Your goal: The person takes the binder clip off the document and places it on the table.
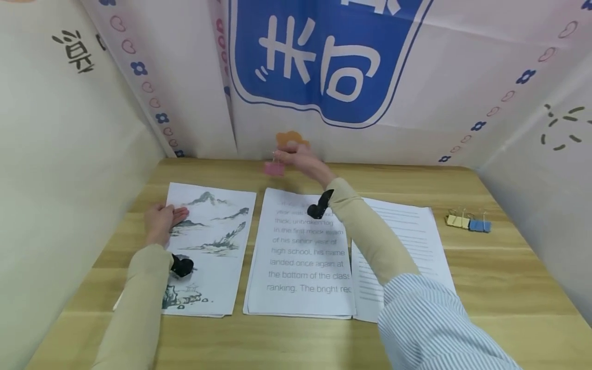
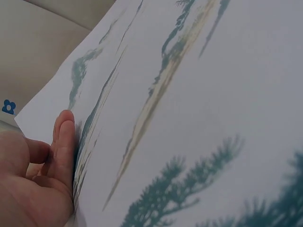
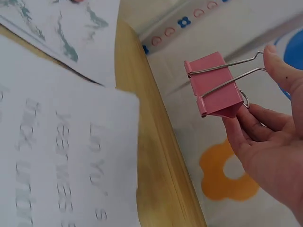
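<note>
A pink binder clip (image 3: 215,85) hangs from my right hand (image 1: 302,160), above the back of the table near the wall. The thumb sits at the ends of its wire handles in the right wrist view, with the fingers behind the clip. On the left, a stack of sheets with an ink landscape print (image 1: 213,241) lies on the table. My left hand (image 2: 45,179) is at that stack's left edge, fingers fairly straight and resting against the printed side. Behind the right forearm, a stack of large-print text pages (image 1: 300,272) lies in the middle.
Lined sheets (image 1: 416,231) lie right of the text pages, partly covered by the right arm. A yellow binder clip (image 1: 457,221) and a blue binder clip (image 1: 480,225) stand side by side at the table's right. Printed cloth walls (image 1: 393,144) border the wooden table (image 1: 296,344).
</note>
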The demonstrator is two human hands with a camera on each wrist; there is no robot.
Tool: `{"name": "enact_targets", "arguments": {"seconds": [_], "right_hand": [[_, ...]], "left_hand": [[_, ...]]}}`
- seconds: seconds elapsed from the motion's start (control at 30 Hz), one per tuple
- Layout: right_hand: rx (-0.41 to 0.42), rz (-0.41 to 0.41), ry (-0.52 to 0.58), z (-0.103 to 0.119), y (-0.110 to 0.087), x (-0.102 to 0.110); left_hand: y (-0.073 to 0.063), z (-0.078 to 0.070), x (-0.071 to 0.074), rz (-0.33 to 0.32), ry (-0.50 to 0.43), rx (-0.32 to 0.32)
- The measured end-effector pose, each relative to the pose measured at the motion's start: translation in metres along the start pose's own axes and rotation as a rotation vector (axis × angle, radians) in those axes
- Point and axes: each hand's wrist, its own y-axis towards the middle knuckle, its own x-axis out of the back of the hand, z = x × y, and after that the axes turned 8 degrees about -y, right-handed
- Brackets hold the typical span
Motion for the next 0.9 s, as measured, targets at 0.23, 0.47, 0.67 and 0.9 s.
{"name": "enact_targets", "arguments": {"seconds": [0.23, 0.47, 0.67, 0.9], "right_hand": [[-0.039, -0.001, 0.044, -0.013, -0.013, 0.021], [-0.081, -0.047, 0.024, -0.017, -0.027, 0.043], [-0.082, -0.066, 0.044, -0.024, -0.04, 0.061], [-0.122, -0.113, 0.066, -0.041, -0.058, 0.082]], "left_hand": [[0.007, 0.003, 0.013, -0.032, 0.01, 0.04], [0.015, 0.001, 0.028, -0.054, -0.02, 0.054], [0.02, -0.005, 0.04, -0.063, -0.046, 0.073], [0.025, -0.009, 0.049, -0.055, -0.035, 0.078]]}}
